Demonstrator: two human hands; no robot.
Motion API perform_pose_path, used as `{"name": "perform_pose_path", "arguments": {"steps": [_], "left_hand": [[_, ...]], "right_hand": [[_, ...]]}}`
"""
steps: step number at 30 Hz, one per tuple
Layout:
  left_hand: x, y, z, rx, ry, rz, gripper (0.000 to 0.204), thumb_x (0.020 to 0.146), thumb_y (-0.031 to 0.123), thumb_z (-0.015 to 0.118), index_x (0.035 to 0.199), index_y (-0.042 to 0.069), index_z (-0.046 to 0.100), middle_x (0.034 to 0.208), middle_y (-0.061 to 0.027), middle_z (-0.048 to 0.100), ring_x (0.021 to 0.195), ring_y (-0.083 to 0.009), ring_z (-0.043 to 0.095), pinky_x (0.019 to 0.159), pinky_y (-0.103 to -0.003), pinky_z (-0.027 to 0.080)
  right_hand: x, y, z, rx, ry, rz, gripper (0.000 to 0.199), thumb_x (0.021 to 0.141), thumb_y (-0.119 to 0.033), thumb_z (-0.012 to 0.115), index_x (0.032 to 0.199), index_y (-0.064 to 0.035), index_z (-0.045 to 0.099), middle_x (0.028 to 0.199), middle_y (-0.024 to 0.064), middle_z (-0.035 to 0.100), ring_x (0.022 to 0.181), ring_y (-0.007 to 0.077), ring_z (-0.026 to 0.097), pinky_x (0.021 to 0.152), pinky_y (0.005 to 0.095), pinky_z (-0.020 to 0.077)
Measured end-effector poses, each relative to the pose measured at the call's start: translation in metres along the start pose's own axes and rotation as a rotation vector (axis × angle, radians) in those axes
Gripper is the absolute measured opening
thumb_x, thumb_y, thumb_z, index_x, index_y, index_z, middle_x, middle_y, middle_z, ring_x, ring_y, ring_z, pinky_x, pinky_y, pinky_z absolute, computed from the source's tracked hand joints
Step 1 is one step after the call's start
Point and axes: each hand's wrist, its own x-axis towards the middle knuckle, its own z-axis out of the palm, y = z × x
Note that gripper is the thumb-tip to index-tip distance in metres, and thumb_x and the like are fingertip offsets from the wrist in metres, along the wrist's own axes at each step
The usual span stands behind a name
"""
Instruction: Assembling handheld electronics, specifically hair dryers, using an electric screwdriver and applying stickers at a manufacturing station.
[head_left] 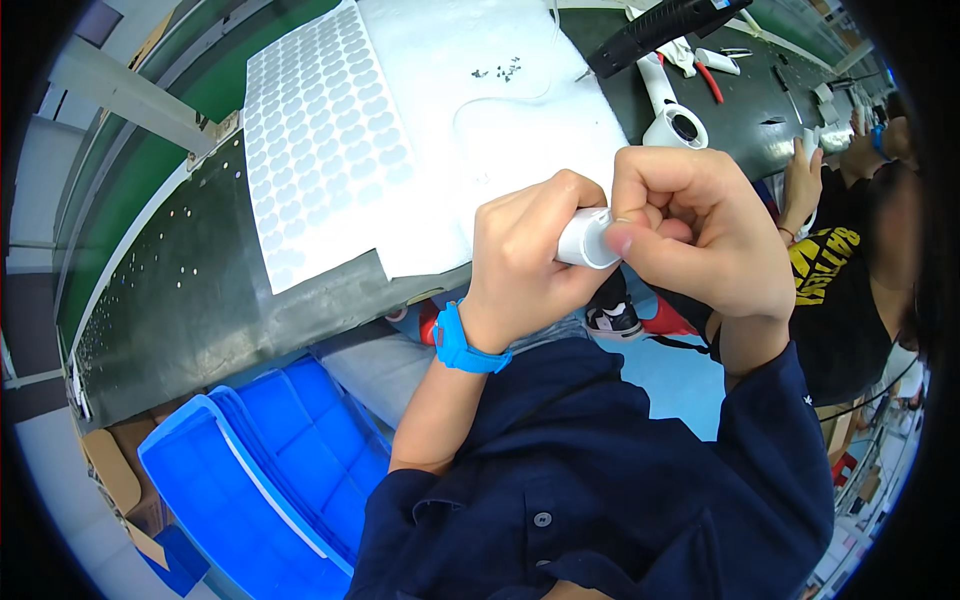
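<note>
My left hand (535, 245), with a blue band at the wrist, is wrapped round a white cylindrical part (588, 240) held above the table's front edge. The part's round end faces right, toward my other hand. Bent fingers and thumb of my right hand (700, 235) pinch together at that end, touching its rim. Whatever lies between those fingertips is too small or hidden to name. Beyond my hands is a white device with a round head and a handle (672, 125), lying on the table.
A sheet of round grey stickers (330, 140) lies on the dark table (170, 290) beside white foam sheeting (500, 130) with small dark pieces (508, 70). A black electric screwdriver (660, 35) hangs over red-handled pliers (710, 82). Blue bins (250, 470) stand lower left; a co-worker (850, 270) sits at right.
</note>
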Motion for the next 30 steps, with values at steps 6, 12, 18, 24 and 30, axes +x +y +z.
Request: {"name": "perform_pose_path", "arguments": {"steps": [6,12,18,24,30], "left_hand": [[0.000,0.001,0.003,0.011,0.009,0.021,0.021,0.064,0.010,0.071,0.074,0.005,0.053,0.060,-0.0087,0.055,0.052,-0.0260,0.057,0.047,-0.031,0.042],[-0.003,0.002,0.004,0.037,0.037,0.009,0.021,0.064,0.010,0.071,0.073,0.005,0.053,0.059,-0.0087,0.054,0.052,-0.0260,0.056,0.047,-0.031,0.042],[-0.007,0.002,0.007,0.023,0.056,0.036,0.021,0.067,0.014,0.070,0.073,0.005,0.052,0.060,-0.0088,0.052,0.050,-0.0254,0.054,0.047,-0.031,0.041],[-0.007,0.002,0.004,0.018,0.054,0.035,0.022,0.070,0.016,0.071,0.073,0.005,0.052,0.060,-0.0084,0.053,0.050,-0.0246,0.054,0.046,-0.030,0.041],[-0.009,0.002,-0.005,0.034,0.024,0.016,0.023,0.067,0.004,0.074,0.078,0.004,0.054,0.067,-0.0050,0.060,0.055,-0.0129,0.057,0.051,-0.023,0.044]], "right_hand": [[-0.003,-0.002,-0.001,-0.049,0.020,0.006,0.019,0.077,0.000,0.058,0.065,-0.0047,0.045,0.053,-0.0104,0.032,0.048,-0.0018,0.024,0.045,0.0184,0.0175],[-0.005,-0.002,0.001,-0.064,0.026,0.022,0.021,0.076,0.000,0.058,0.064,-0.0058,0.042,0.053,-0.0104,0.031,0.048,-0.0013,0.024,0.045,0.0191,0.0168],[-0.012,-0.003,0.005,-0.186,0.068,-0.011,0.024,0.074,0.000,0.061,0.064,-0.0054,0.040,0.051,-0.0085,0.034,0.048,-0.0003,0.025,0.044,0.0194,0.0174],[-0.013,0.004,0.011,-0.233,0.133,-0.106,0.025,0.072,0.000,0.063,0.065,-0.0056,0.039,0.052,-0.0075,0.036,0.049,0.0002,0.027,0.045,0.0193,0.0181],[-0.014,0.010,0.007,-0.273,0.212,-0.175,0.025,0.074,-0.005,0.066,0.071,-0.0062,0.042,0.059,-0.0060,0.039,0.053,0.0008,0.030,0.047,0.0179,0.0207]]}}
